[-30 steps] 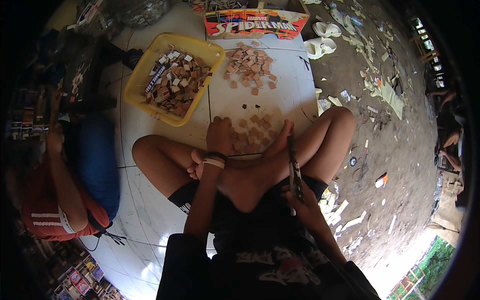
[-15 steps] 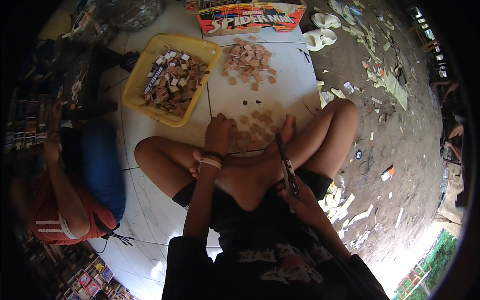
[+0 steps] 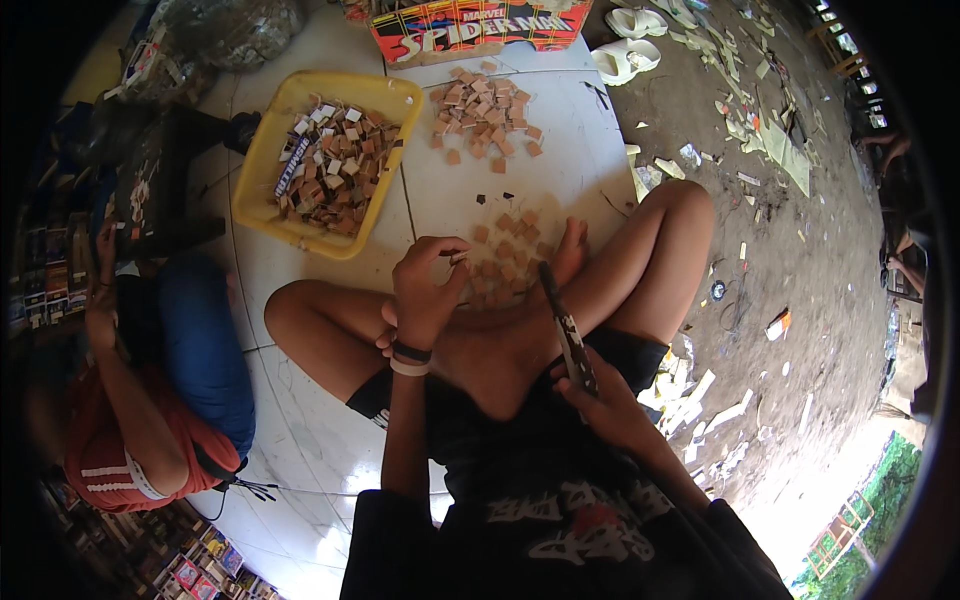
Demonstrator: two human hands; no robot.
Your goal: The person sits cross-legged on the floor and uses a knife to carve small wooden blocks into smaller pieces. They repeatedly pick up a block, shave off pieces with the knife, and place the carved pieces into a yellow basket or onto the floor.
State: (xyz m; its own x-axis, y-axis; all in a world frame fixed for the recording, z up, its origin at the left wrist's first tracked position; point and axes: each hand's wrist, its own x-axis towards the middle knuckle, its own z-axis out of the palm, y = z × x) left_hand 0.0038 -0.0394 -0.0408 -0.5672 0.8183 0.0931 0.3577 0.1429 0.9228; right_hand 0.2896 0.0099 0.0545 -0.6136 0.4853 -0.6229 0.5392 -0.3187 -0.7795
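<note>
- Two bare hands at work over crossed legs; we note the left hand [image 3: 430, 285] raised beside the near pieces [image 3: 508, 250], the right hand [image 3: 598, 392] farther back, by the thigh.
- Left: thumb and forefinger bend into a ring, tips almost meeting. Something small and pale shows there; we cannot tell whether it is pinched. We judge this a posture suited to small, flat things.
- Right: fingers close around a long dark tool [image 3: 567, 335] with pale patches, its far end pointing up and forward. We suppose the low grip leaves the upper length free.
- Near pieces, small brown squares, lie loosely on the white tiled floor [image 3: 580, 140] just ahead of the crossed legs; we take this as placement for easy reach.
- Farther pile [image 3: 487, 110] of similar squares sits beyond, a bare strip between; we read the gap as keeping the two lots apart.
- Yellow basin [image 3: 345, 88], ahead and left, holds many mixed pieces; its walls presumably stop them scattering.
- Red printed box [image 3: 480, 35] stands behind the farther pile, clear of the hands.
</note>
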